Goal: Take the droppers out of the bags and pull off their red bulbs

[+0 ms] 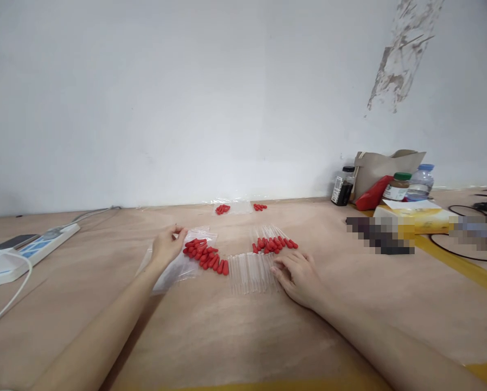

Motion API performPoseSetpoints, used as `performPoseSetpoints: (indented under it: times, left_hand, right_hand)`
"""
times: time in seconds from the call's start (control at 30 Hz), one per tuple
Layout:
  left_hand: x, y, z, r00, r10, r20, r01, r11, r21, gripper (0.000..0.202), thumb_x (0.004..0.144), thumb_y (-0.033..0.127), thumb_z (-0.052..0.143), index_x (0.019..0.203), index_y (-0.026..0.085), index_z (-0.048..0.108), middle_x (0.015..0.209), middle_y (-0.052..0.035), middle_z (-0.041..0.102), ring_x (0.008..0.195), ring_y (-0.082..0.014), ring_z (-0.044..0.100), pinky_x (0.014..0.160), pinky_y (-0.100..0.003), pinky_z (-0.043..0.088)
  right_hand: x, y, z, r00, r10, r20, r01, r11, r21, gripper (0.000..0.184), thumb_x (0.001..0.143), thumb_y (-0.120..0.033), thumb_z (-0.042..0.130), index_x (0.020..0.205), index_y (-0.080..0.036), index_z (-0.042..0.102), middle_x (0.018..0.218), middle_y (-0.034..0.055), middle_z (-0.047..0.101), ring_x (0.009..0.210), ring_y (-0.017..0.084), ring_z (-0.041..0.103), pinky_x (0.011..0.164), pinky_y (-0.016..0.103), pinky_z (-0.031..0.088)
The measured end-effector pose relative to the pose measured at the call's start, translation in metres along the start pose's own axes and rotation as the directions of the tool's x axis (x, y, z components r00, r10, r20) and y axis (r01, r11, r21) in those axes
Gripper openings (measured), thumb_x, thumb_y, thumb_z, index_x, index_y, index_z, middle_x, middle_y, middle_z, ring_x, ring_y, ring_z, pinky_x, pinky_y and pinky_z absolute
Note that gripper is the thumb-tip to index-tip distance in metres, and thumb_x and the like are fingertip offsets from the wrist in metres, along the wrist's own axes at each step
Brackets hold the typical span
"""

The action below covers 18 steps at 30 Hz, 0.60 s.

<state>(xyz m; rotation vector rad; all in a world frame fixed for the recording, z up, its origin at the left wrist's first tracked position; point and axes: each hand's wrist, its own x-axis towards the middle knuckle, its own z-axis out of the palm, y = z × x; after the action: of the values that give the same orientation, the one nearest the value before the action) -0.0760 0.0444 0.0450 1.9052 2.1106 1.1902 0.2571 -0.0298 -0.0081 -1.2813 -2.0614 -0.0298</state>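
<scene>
My left hand (169, 245) is at the clear plastic bags (174, 278), its fingers curled and pinching the upper edge of a bag. A heap of red rubber dropper bulbs (202, 254) lies on these bags. Side by side in the middle is a row of thin clear tubes (249, 272). At the row's right end rests my right hand (298, 276), fingers bent but apart, fingertips touching the outermost tubes. Just behind the row are droppers with red bulbs (273, 244) fitted, their clear stems pointing away from me.
Against the wall lies a plastic bag (240, 207) with two small groups of red bulbs. A white power strip (31, 254) with cables is at the left. On the right stand a dark bottle (342, 187), a grey bag (375, 171), a green-lidded jar (397, 187) and a yellow tissue pack (426, 220).
</scene>
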Motion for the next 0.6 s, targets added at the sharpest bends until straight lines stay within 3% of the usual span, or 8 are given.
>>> performPoseSetpoints:
  times: [0.07,0.1,0.17,0.23,0.4,0.6]
  left_hand:
    - [-0.01,0.025,0.006,0.996,0.084,0.014,-0.084,0.996,-0.005,0.027,0.07,0.043,0.048,0.077,0.02,0.061,0.083,-0.0008,0.065,0.074,-0.0177,0.056,0.068,-0.026,0.041]
    - [-0.016,0.04,0.011,0.979,0.194,0.061,-0.193,0.981,-0.014,0.024,0.071,0.04,0.048,0.076,0.02,0.06,0.083,-0.0008,0.064,0.075,-0.0174,0.055,0.068,-0.026,0.041]
    - [-0.028,0.069,0.025,0.899,0.398,0.184,-0.399,0.916,-0.031,0.017,0.071,0.036,0.05,0.071,0.02,0.058,0.08,-0.0011,0.062,0.079,-0.0176,0.054,0.07,-0.026,0.04]
    - [-0.037,0.094,0.042,0.828,0.492,0.267,-0.504,0.863,-0.028,0.015,0.069,0.034,0.054,0.071,0.02,0.056,0.078,-0.0014,0.061,0.079,-0.0182,0.054,0.07,-0.027,0.04]
    - [-0.038,0.128,0.08,0.735,0.544,0.405,-0.563,0.822,-0.084,0.02,0.072,0.037,0.056,0.082,0.02,0.056,0.082,-0.0015,0.061,0.079,-0.0179,0.055,0.07,-0.027,0.039]
    - [-0.023,0.131,0.096,0.698,0.541,0.469,-0.558,0.821,-0.117,0.018,0.075,0.037,0.053,0.08,0.02,0.056,0.069,0.0011,0.062,0.066,-0.0156,0.056,0.061,-0.025,0.038]
  right_hand:
    - [0.001,0.0,-0.001,1.0,0.024,-0.002,-0.024,1.0,0.016,0.013,0.081,-0.03,0.048,0.086,-0.022,0.058,0.085,0.001,0.063,0.087,0.017,0.053,0.079,0.033,0.026]
    - [0.001,0.001,-0.002,0.999,0.035,-0.006,-0.035,0.999,0.023,0.013,0.081,-0.03,0.048,0.086,-0.022,0.058,0.084,0.001,0.063,0.086,0.016,0.053,0.078,0.033,0.026]
    - [0.001,0.001,-0.004,0.998,0.055,-0.017,-0.055,0.998,0.03,0.013,0.081,-0.029,0.048,0.084,-0.022,0.058,0.083,0.0009,0.062,0.084,0.016,0.054,0.078,0.032,0.027]
    - [0.002,0.002,-0.006,0.997,0.071,-0.018,-0.071,0.997,0.035,0.012,0.08,-0.028,0.048,0.083,-0.022,0.058,0.082,0.0005,0.062,0.083,0.015,0.054,0.077,0.031,0.027]
    - [0.001,0.003,-0.009,0.993,0.117,0.024,-0.118,0.991,0.061,0.014,0.081,-0.025,0.044,0.084,-0.023,0.057,0.086,0.0003,0.062,0.085,0.016,0.053,0.075,0.03,0.027]
    - [0.002,0.008,-0.006,0.984,0.18,0.016,-0.181,0.979,0.094,0.02,0.083,-0.019,0.037,0.088,-0.023,0.056,0.092,0.0012,0.062,0.089,0.016,0.053,0.076,0.03,0.027]
